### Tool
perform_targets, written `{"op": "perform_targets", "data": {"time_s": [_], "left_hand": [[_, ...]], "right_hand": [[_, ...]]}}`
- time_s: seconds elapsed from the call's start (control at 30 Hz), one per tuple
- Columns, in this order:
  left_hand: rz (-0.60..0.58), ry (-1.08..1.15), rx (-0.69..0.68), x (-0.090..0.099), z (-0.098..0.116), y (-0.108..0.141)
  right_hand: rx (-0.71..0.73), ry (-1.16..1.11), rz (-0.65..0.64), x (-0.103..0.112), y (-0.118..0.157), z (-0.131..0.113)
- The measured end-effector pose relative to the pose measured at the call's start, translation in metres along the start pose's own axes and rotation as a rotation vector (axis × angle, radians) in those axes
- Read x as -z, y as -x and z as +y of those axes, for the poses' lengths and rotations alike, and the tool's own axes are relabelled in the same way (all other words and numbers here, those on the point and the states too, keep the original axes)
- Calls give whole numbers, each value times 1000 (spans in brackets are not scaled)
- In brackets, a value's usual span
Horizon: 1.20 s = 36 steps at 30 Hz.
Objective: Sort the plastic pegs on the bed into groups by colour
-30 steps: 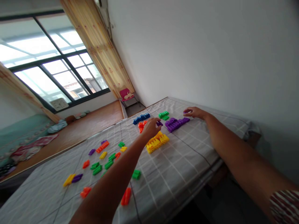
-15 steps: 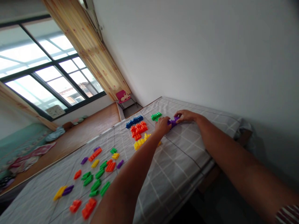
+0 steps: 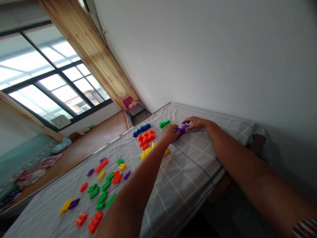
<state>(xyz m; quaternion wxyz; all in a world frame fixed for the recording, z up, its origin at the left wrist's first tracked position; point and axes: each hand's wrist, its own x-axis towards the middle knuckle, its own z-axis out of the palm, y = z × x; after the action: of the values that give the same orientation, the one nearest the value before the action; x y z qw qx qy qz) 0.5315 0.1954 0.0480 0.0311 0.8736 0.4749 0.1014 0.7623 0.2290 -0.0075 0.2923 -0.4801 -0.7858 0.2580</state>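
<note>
A cluster of purple plastic building blocks (image 3: 182, 129) lies on the checked cloth near the wall, between my two hands. My left hand (image 3: 170, 133) has its fingers closed over the near left end of the cluster. At the other end is my right hand (image 3: 196, 123), its index finger and thumb apart; the thumb is close to the purple blocks, and I cannot tell whether it touches them. Just beyond my left hand sits a group of green blocks (image 3: 164, 123). Yellow blocks (image 3: 146, 153) are partly hidden behind my left forearm.
Grouped blue blocks (image 3: 142, 129) and orange-red blocks (image 3: 146, 138) lie left of my hands. Several loose blocks in mixed colours, such as a green block (image 3: 101, 198), are scattered nearer on the cloth-covered table (image 3: 183, 172). A white wall (image 3: 210, 59) borders the far side.
The fingers of my right hand have spread and lifted from the purple blocks. My left hand and the cluster have shifted slightly left in view, and the view itself has shifted a little.
</note>
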Motion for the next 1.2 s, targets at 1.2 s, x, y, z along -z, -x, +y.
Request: {"op": "perform_targets", "data": {"time_s": [1.2], "left_hand": [[113,-62,911,111,-332,399]], "right_hand": [[69,210,686,-48,-6,-108]]}}
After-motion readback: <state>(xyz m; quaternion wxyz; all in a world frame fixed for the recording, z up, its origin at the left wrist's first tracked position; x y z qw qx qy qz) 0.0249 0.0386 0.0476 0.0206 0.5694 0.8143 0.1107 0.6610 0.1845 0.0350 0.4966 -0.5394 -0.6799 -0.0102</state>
